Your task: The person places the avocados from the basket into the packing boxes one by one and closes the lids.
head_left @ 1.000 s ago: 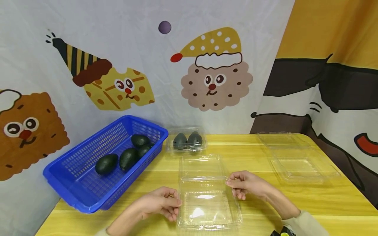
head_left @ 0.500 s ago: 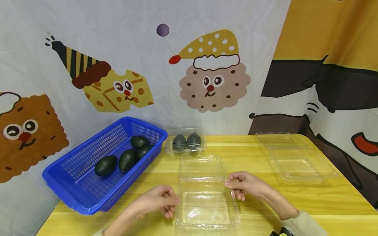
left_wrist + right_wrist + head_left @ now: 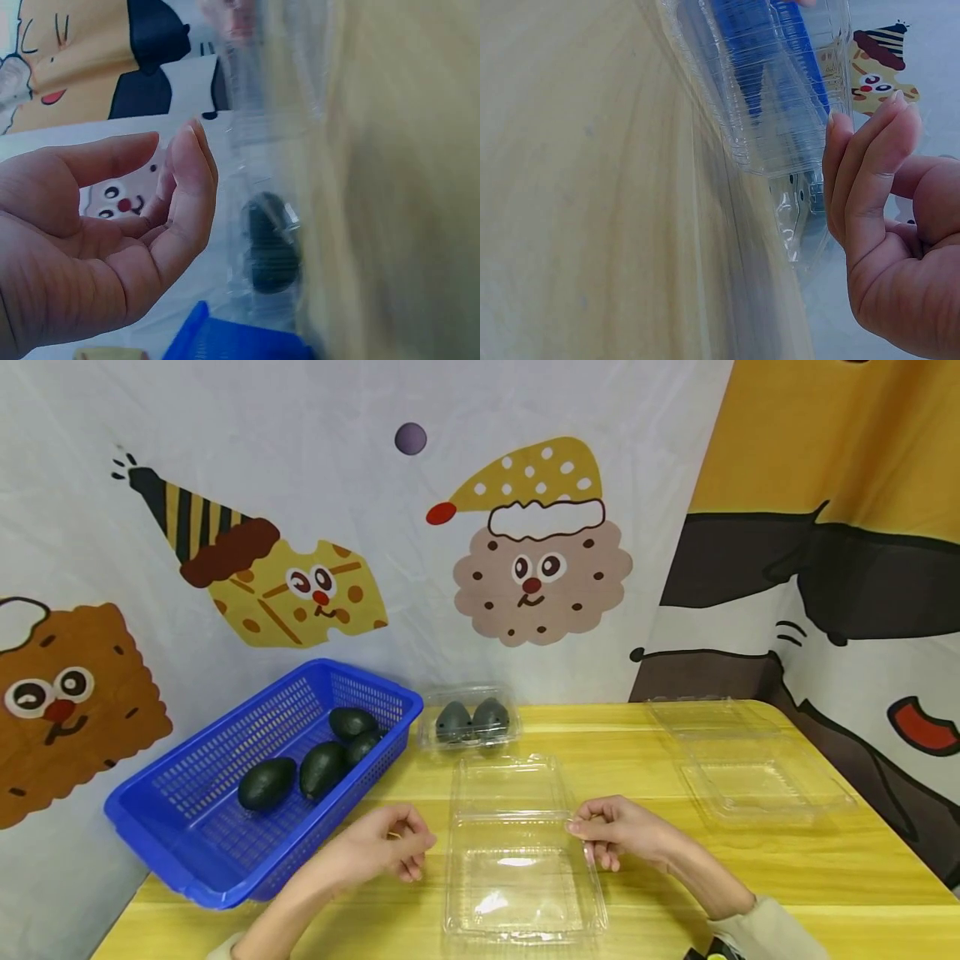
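while the left hand (image 3: 378,843) is off it, the clear container (image 3: 521,889) lies open on the table (image 3: 382,935).
left hand loosely curled, holding nothing, between blue basket (image 3: 180,852) and container; right hand (image 3: 618,829) at container's right edge, can't tell if it's gripping. four avocados (image 3: 267,783) in basket, two more in a second clear box (image 3: 468,692) behind.

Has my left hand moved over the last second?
Yes. In the head view, the left hand has moved left, closer to the blue perforated basket, and now sits apart from the nearest open clamshell.
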Tool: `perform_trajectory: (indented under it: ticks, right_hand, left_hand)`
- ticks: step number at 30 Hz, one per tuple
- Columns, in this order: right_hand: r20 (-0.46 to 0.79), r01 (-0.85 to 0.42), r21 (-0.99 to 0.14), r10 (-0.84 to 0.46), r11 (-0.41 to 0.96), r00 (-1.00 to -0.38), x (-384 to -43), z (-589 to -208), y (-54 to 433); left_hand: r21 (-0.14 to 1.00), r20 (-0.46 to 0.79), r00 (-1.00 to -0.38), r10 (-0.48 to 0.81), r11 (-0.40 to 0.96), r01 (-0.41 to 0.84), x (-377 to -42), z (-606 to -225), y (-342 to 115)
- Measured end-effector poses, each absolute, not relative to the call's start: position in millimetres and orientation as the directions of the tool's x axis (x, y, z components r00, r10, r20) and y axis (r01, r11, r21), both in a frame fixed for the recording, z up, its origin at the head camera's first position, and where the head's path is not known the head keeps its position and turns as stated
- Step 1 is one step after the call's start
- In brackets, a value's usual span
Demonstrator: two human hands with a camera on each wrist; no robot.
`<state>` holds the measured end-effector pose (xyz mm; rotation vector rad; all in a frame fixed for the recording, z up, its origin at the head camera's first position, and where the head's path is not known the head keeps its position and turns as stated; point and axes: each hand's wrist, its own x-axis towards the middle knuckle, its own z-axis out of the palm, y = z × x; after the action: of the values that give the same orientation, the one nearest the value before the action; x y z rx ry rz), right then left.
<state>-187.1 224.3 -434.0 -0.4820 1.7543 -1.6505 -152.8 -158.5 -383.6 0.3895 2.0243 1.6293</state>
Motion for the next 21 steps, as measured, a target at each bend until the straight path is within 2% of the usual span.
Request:
perform_trajectory:
  ticks: [7,12,21]
  right_hand:
    - [-0.209,0.167,-0.978,-0.672,0.129,-0.710,-186.1,-432.8,223.3]
    - [-0.200,0.157,-0.980,-0.680,0.126,-0.706,-185.8,-432.6,223.3]
    - [-0.206,0.162,-0.978,-0.677,0.128,-0.706,-185.5,-431.9,223.6]
  left_hand:
    - [0.950,-0.133,-0.866,0.481,0.311,0.026,-156.2,-362.0,-167.2]
    - [0.913,-0.054,-0.915,0.400,0.391,0.117,-158.4,-344.4,-172.0]
    - [0.886,-0.007,-0.956,0.295,0.445,0.131,-161.8,-322.4,-183.4]
